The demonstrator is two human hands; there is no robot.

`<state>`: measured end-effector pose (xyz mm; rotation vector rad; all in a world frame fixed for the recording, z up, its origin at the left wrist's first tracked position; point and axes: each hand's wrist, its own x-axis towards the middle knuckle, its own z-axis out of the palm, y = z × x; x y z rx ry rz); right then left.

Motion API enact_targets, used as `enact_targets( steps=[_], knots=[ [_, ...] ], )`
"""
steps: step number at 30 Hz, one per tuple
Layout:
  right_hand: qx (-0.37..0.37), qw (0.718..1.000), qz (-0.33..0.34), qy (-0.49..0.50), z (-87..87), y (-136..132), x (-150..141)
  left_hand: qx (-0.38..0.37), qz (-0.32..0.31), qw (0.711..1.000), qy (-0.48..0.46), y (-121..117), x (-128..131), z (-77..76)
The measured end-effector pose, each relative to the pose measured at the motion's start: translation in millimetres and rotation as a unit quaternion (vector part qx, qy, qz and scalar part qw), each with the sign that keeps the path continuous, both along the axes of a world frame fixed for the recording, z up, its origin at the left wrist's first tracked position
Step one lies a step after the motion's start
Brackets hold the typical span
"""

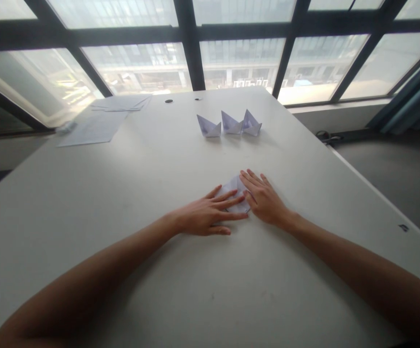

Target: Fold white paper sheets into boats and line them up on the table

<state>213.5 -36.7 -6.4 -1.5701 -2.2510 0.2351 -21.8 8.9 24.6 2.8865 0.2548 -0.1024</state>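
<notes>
A small folded sheet of white paper point(234, 183) lies flat on the white table point(123, 193), partly covered by both hands. My left hand point(213, 211) rests over its left and near side, fingers spread and stretched out. On its right side lies my right hand point(262, 197), palm down with the fingers extended and angled inward. Neither hand grasps the paper; they press on it from above. Farther back stand three folded paper boats, a left one point(209, 127), a middle one point(232, 124) and a right one point(252, 124), close together in a row.
Loose white sheets point(94, 128) lie at the far left of the table, with thin folded pieces on top. Two round holes show near the far edge. Large windows point(242, 63) rise behind, and a blue curtain point(409, 92) hangs at the right.
</notes>
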Motion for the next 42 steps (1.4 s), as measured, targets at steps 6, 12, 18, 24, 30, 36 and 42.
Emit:
enact_targets(
  steps=[6, 12, 18, 24, 30, 36, 42],
  knots=[
    [-0.045, 0.994, 0.088, -0.039, 4.4, -1, 1, -0.013, -0.028, 1.000, -0.006, 1, 0, 0.1],
    [-0.043, 0.994, 0.039, -0.089, 1.1, -2, -4, -0.036, -0.034, 0.998, -0.030, 2, 0, 0.6],
    [-0.037, 0.994, -0.026, -0.104, -1.1, -1, -5, -0.044, -0.031, 0.999, 0.001, 2, 1, 2.4],
    [-0.041, 0.994, -0.037, -0.097, -1.5, 0, -5, -0.059, -0.026, 0.998, -0.008, 0, 1, 2.8],
    [-0.040, 0.998, -0.025, -0.034, -0.6, 1, -2, -0.050, -0.011, 0.999, -0.013, -1, 1, -0.4],
    [-0.034, 0.999, 0.039, -0.008, 0.5, 0, -1, -0.017, 0.019, 0.999, -0.024, -3, 2, -3.6],
    [-0.031, 0.998, 0.023, -0.047, -5.0, -1, 1, 0.009, 0.068, 0.997, -0.018, -3, 4, -7.5]
  ],
)
